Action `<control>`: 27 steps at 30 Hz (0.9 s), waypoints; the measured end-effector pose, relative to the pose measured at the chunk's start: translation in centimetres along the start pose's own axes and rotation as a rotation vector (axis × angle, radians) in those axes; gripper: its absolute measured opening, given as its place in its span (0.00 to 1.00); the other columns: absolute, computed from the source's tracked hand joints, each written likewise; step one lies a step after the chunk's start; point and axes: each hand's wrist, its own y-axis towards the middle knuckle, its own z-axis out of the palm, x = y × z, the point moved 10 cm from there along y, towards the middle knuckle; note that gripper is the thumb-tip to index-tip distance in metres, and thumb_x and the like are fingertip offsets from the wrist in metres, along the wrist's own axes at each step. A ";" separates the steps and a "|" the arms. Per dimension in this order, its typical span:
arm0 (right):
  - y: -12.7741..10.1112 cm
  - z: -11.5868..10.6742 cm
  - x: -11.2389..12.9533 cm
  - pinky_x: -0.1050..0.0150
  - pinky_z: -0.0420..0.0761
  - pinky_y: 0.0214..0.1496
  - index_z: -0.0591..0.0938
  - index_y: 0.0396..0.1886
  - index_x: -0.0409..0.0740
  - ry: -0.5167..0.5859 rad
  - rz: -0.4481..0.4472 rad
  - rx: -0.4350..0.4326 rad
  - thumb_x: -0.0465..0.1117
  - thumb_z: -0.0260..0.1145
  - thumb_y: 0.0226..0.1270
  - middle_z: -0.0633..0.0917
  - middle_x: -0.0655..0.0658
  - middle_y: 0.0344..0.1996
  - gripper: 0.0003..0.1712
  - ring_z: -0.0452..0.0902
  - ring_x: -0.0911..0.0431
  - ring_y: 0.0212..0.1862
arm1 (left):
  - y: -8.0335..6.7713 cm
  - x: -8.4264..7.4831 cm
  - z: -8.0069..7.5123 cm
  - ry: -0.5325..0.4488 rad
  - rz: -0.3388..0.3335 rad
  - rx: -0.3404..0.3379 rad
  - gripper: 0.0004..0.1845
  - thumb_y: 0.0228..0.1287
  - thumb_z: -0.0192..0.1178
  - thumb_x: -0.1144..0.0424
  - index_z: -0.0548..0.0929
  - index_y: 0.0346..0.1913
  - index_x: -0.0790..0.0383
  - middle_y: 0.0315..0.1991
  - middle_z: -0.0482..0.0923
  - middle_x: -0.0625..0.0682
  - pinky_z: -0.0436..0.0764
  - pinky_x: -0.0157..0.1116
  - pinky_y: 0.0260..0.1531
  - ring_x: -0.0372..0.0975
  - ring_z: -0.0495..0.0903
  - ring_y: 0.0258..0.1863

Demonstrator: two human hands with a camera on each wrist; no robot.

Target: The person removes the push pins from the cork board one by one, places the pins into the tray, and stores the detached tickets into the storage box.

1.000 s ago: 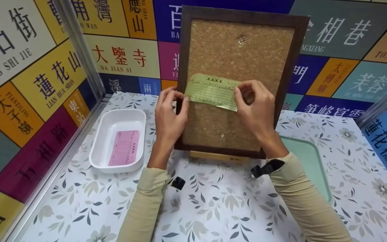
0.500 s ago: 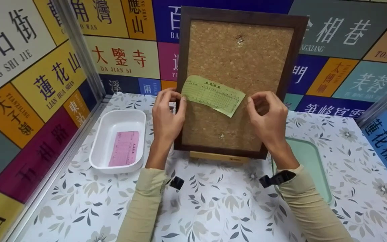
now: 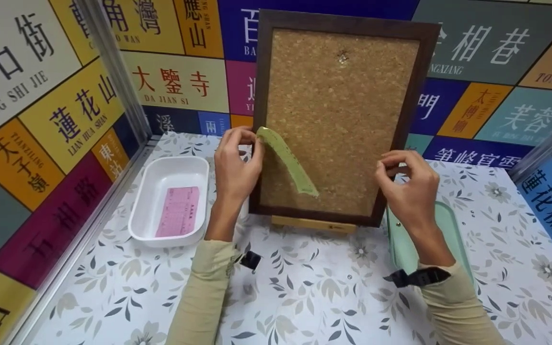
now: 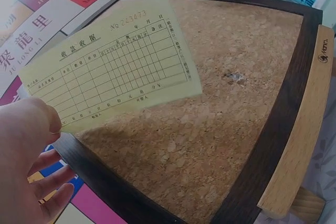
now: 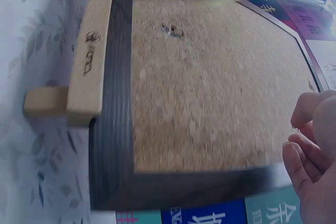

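A pale green receipt slip (image 4: 115,64) hangs from my left hand (image 3: 237,163), its left corner pinched between thumb and fingers. In the head view the slip is nearly edge-on and droops across the lower left of the framed corkboard (image 3: 352,110). The left wrist view shows its printed table and red number facing the camera. Beyond the board's lower right edge, over the pale green tray (image 3: 448,239), is my right hand (image 3: 410,187). Its fingers are loosely bent, and no held thing shows between its fingertips in the right wrist view.
Left of the board stands a white plastic tub (image 3: 142,191) with a pink slip (image 3: 178,211) in it. A small gold dot (image 3: 398,224) shows in the green tray. The board leans on a wooden stand (image 3: 312,224). One silvery spot (image 3: 343,58) marks the cork's upper part.
The right hand has let go of the slip's right end and moved right and down toward the green tray. The slip's free end has swung down; the left hand has barely shifted.
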 end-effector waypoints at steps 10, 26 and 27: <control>-2.3 -3.7 -4.2 0.81 0.81 0.45 0.88 0.35 0.30 -0.119 0.125 -0.022 0.26 0.76 0.61 0.88 0.38 0.38 0.04 0.80 0.67 0.43 | 0.2 -0.6 -0.8 0.021 0.030 -0.009 0.06 0.73 0.69 0.59 0.87 0.44 0.58 0.52 0.87 0.52 0.88 0.38 0.48 0.40 0.86 0.48; -5.3 -5.8 -11.1 0.83 0.77 0.41 0.91 0.37 0.42 -0.190 0.170 0.052 0.32 0.78 0.63 0.90 0.46 0.38 0.04 0.82 0.67 0.39 | 0.3 0.0 -2.6 0.015 0.016 0.023 0.06 0.74 0.70 0.58 0.89 0.44 0.56 0.39 0.91 0.48 0.86 0.39 0.47 0.37 0.88 0.39; -5.4 -5.8 -11.3 0.83 0.77 0.41 0.91 0.37 0.42 -0.195 0.174 0.056 0.32 0.78 0.63 0.90 0.46 0.38 0.05 0.81 0.67 0.39 | 0.3 0.1 -2.8 0.016 0.015 0.029 0.06 0.74 0.70 0.58 0.89 0.44 0.56 0.38 0.91 0.48 0.87 0.40 0.47 0.37 0.88 0.38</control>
